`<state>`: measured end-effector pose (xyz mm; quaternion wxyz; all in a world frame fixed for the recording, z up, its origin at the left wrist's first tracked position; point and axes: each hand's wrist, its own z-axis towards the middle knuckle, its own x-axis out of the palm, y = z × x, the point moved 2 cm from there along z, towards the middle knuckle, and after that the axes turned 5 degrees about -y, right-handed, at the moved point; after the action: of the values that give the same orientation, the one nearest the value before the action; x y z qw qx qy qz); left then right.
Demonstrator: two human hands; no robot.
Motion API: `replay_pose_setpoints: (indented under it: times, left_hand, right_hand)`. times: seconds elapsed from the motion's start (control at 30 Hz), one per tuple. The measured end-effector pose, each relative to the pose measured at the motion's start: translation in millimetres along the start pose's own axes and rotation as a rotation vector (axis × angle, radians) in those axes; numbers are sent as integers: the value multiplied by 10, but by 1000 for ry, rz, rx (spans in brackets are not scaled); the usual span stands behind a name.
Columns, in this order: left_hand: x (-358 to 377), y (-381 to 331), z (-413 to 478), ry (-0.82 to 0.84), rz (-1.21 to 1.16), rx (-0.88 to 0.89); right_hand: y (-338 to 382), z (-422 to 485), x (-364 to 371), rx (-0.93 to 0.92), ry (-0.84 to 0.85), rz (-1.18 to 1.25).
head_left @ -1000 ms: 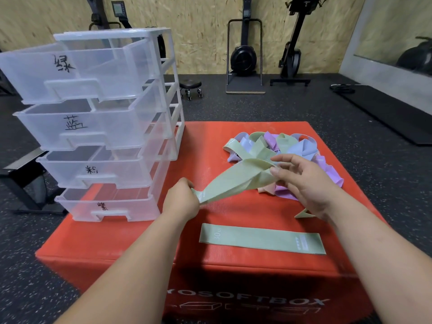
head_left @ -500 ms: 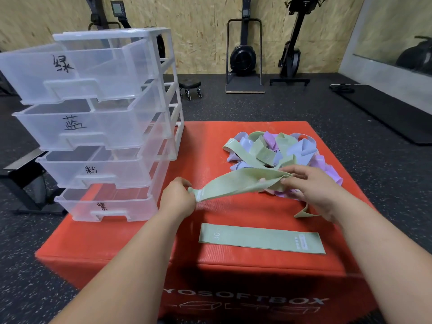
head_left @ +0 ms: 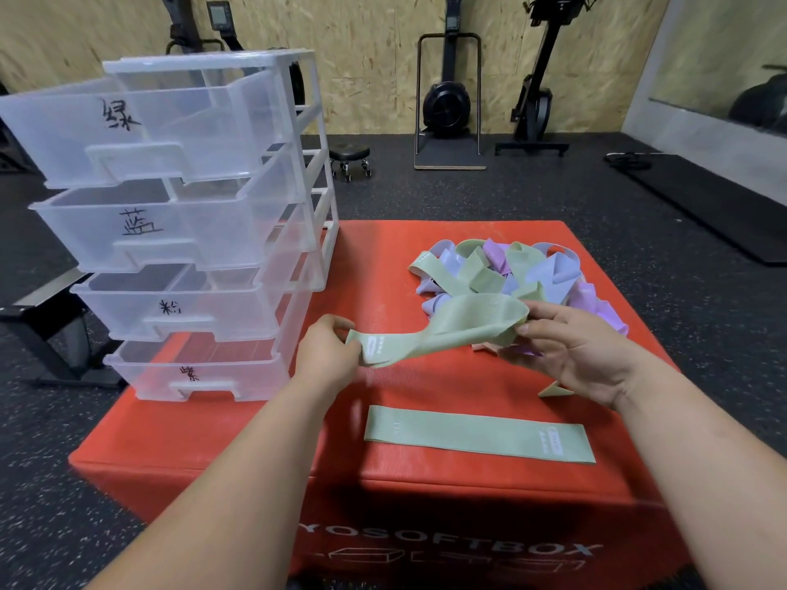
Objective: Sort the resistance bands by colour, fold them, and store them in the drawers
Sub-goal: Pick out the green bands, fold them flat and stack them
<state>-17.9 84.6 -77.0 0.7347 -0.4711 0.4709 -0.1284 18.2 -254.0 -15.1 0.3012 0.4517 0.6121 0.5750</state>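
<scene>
Now L hand (head_left: 326,357), R hand (head_left: 585,355) hold band (head_left: 451,330).

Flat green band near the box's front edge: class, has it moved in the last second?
No. The flat green band keeps its place along the red box's front edge.

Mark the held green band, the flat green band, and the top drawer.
held green band (head_left: 447,336): head view, middle of its stretched span.
flat green band (head_left: 477,434): head view, centre of the strip.
top drawer (head_left: 64,134): head view, bare front wall.
</scene>
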Motion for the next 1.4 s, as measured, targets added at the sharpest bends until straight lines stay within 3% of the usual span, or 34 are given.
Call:
replay_pose_setpoints:
  times: [0.27, 0.37, 0.53, 0.67, 0.9, 1.13, 1.27, 1.4]
  left_hand:
    - [68, -72, -50, 46, -179, 8]
    - [84, -60, -70, 72, -183, 0]
    - [82, -49, -105, 135, -131, -6]
    - [73, -58, -131, 153, -113, 0]
    - [71, -49, -159, 157, -110, 20]
    - [38, 8, -145, 163, -93, 16]
    - [-21, 52, -105, 139, -35, 39]
    - [-68, 70, -59, 96, 51, 35]
  right_hand:
    - [-232, 139, 114, 32, -152, -108]
    - [-326, 160, 120, 38, -283, -333]
    - [-481, 221, 104, 32, -347, -718]
    - [-450, 280, 237, -152, -360, -986]
    - [-525, 440, 828, -305, -319, -1140]
    - [-704, 575, 1139, -171, -253, -1632]
    - [-609, 589, 970, -187, -388, -1513]
    - [-315, 505, 675, -160, -524, -939]
